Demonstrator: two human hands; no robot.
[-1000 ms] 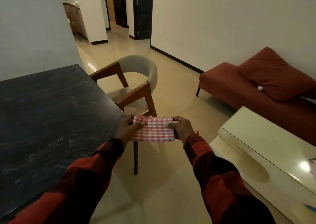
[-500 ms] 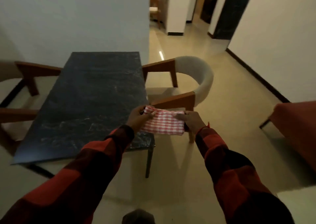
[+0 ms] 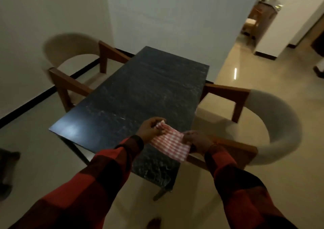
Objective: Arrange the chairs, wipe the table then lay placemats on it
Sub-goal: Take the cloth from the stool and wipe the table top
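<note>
A folded red-and-white checked cloth (image 3: 169, 143) is held between both hands above the near right corner of the dark marble table (image 3: 136, 95). My left hand (image 3: 149, 129) pinches its far left corner, and my right hand (image 3: 196, 140) pinches its right edge. One wooden chair with a grey curved back (image 3: 273, 123) stands at the table's right side, close to my right hand. A matching chair (image 3: 70, 67) stands at the left side, against the wall.
The table's far end meets a white wall. Glossy beige floor stretches to the right toward a hallway with a wooden cabinet (image 3: 259, 17). A dark object (image 3: 7, 169) lies on the floor at the left edge. My foot (image 3: 154, 222) shows at the bottom.
The view has swung left, so the whole table and the left chair now show. Both hands still hold the cloth, which has moved over the table's corner and tilted.
</note>
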